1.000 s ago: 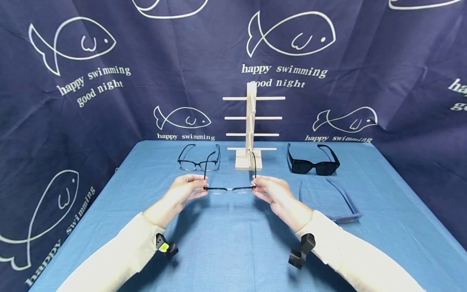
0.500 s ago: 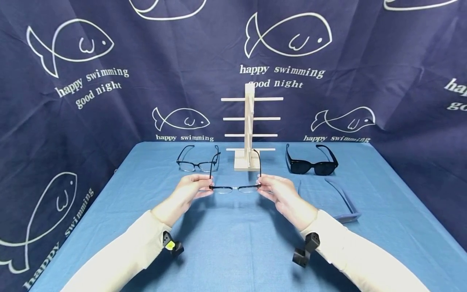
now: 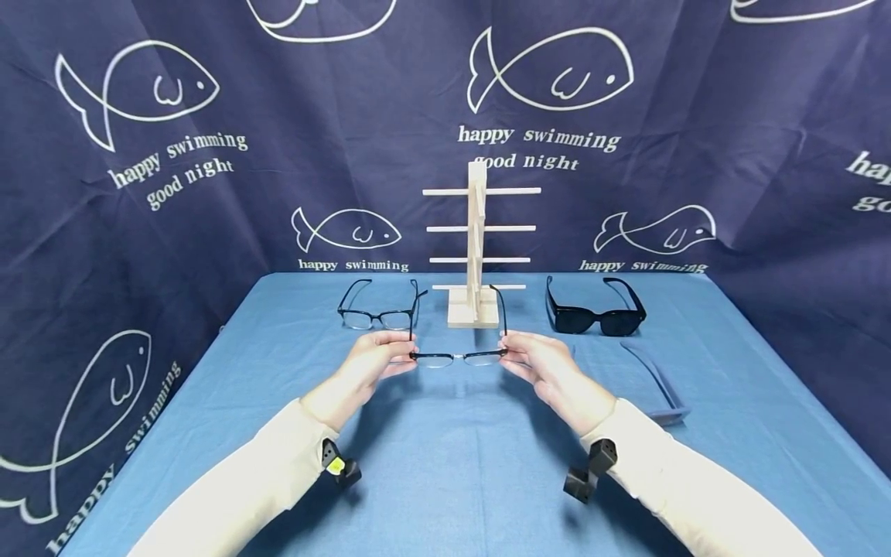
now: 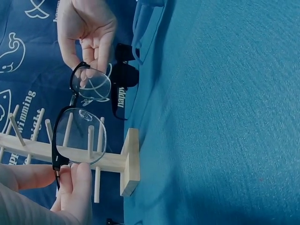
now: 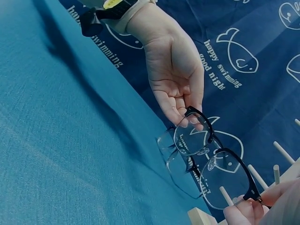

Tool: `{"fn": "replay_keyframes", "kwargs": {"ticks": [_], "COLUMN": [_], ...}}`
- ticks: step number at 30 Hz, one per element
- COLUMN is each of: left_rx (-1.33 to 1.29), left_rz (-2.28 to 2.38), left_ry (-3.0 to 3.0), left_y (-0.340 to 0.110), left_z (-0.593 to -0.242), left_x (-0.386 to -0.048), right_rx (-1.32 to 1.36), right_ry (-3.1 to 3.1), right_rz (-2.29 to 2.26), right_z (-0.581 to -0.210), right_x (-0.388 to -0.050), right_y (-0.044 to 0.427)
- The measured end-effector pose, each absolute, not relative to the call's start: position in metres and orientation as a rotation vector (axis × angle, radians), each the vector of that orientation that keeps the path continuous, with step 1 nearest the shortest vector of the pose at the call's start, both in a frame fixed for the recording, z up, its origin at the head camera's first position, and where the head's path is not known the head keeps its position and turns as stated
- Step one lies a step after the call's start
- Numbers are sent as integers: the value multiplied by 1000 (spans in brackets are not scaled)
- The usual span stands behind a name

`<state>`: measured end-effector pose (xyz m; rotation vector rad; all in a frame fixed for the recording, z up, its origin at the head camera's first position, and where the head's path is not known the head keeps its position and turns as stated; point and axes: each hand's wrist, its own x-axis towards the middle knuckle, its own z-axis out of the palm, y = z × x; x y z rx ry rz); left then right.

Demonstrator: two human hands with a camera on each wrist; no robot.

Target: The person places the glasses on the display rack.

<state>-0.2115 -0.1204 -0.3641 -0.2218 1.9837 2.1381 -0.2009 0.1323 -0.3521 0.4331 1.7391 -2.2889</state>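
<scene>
A pair of half-rim eyeglasses with a black browline is held above the table, temples unfolded and pointing away from me. My left hand pinches the left hinge corner between thumb and fingers. The right hinge corner is pinched by my right hand. Both wrist views show clear lenses and a thin metal bridge. Beyond the eyeglasses stands a wooden display rack with several horizontal pegs. In the right wrist view, my left hand is seen palm-side at the frame's far corner.
Black-framed clear glasses lie behind my left hand. Black sunglasses are at the back right. Blue-framed glasses lie beside my right forearm, partly hidden by it. A blue cloth covers the table; a fish-print curtain hangs behind.
Both hands have shifted right in the head view, carrying the half-rim eyeglasses with them. The grip at both corners stays the same. The other glasses and the rack have not moved on the table.
</scene>
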Motion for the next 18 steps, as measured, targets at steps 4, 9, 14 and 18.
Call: {"fn": "replay_keyframes", "kwargs": {"ticks": [4, 9, 14, 18], "left_rx": [-239, -240, -248, -237], "left_rz": [2145, 2155, 2161, 2175], "left_ry": [1980, 1984, 1976, 1965], "left_y": [-120, -120, -121, -122], "left_z": [-364, -364, -366, -366], "left_x": [-212, -212, -216, -218], "right_rx": [435, 442, 441, 433], "right_ry": [1726, 1714, 1711, 1714], "right_rz": [-2294, -2300, -2317, -2323], "right_z": [-352, -352, -352, -350], "right_x": [-202, -205, -208, -210], "right_y": [132, 130, 129, 129]}}
